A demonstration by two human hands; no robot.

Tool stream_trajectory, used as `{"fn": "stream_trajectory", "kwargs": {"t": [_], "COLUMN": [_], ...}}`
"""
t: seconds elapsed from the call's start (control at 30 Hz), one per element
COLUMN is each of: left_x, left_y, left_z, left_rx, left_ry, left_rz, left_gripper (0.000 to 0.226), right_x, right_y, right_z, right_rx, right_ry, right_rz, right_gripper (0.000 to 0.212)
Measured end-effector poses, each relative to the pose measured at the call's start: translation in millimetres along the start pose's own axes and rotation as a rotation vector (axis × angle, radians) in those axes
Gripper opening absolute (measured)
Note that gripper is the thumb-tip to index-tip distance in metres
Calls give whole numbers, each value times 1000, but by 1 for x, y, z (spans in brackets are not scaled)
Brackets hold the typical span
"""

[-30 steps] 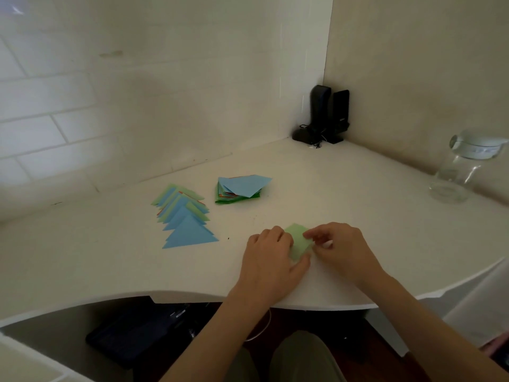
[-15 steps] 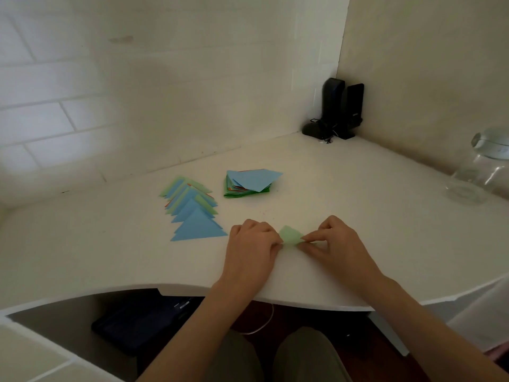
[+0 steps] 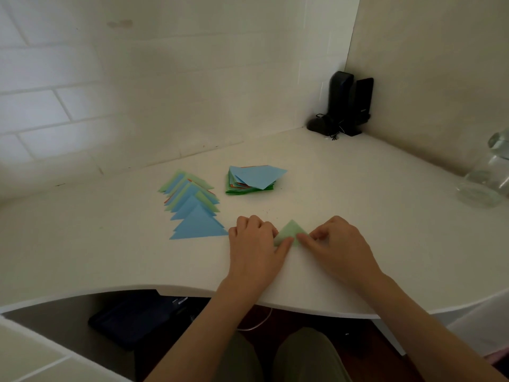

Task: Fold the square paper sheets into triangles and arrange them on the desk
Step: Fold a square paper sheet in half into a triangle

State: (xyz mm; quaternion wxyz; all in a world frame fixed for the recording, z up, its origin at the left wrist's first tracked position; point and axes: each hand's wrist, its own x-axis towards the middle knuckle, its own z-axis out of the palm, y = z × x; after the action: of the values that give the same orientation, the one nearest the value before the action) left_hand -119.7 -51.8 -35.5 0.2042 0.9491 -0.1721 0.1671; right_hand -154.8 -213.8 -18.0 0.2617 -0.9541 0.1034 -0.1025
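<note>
A light green paper [image 3: 291,229], folded into a triangle with its point away from me, lies on the white desk [image 3: 358,216] near the front edge. My left hand [image 3: 254,244] holds its left corner with curled fingers, the thumb lying along the lower edge. My right hand [image 3: 337,244] pinches its right corner with curled fingers. To the left lies a row of folded triangles [image 3: 192,205], blue and green, overlapping one another. Behind the hands sits a stack of square sheets [image 3: 252,180] with a blue sheet on top.
Two black speakers [image 3: 348,104] with a cable stand in the back corner. A clear glass jar [image 3: 487,175] is at the right edge. A dark bag [image 3: 132,318] lies under the desk, beside my knees. Tiled wall runs behind.
The green sheet has gone from a loose flap between my hands to a flat triangle. Both hands have slid to its outer corners.
</note>
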Motion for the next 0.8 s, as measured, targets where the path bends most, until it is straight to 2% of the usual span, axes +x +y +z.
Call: {"fn": "stream_trajectory", "kwargs": {"t": [0.1,0.17,0.33,0.5,0.63,0.8], "left_x": [1,2,8,8,7,5], "left_y": [5,4,-1,-14,-19,-21], "left_z": [2,2,-4,-8,-10,-12], "left_rx": [89,97,-54,-214,-314,-327], "left_ry": [-6,-49,-99,-109,-102,-102], "left_rz": [-19,-51,-111,-92,-55,-40], "left_gripper": [48,45,28,17,13,12], "right_x": [0,0,3,8,7,1], "right_y": [-3,-3,2,8,12,16], "right_z": [2,2,3,-4,-8,-10], "right_rx": [-24,-47,-12,124,207,236], "right_ry": [27,24,10,-52,-62,-51], "right_rz": [20,20,13,9,-37,-48], "right_gripper": [31,31,28,23,16,12]}}
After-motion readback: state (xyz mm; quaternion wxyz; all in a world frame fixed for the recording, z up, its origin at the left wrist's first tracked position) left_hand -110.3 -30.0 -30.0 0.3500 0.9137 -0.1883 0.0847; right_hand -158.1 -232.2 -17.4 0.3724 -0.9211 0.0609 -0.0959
